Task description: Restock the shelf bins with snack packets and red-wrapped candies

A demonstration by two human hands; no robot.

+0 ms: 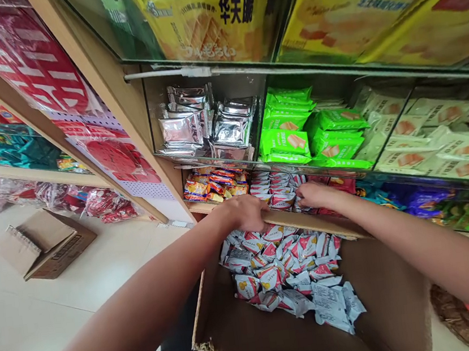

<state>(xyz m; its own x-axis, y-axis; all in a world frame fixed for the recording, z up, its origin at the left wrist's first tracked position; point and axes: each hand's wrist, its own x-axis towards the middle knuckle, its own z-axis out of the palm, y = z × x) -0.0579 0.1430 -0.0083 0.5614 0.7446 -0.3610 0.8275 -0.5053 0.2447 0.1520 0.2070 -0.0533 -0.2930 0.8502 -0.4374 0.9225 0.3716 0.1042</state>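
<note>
An open cardboard box is tilted up against the bottom shelf, with many small white-and-pink snack packets heaped on its far side. My left hand is closed over the box's far edge, thumb on the inner side. Beyond that edge, my right hand reaches to the bottom shelf, its fingers curled at the right end of a compartment of matching snack packets. The fingertips are partly hidden, so whatever is between them cannot be made out.
Orange candy packets lie left of the matching ones. Above are silver packets and green wafer packets behind glass dividers. A white cable runs along the upper shelf edge. Another cardboard box stands on the floor at left.
</note>
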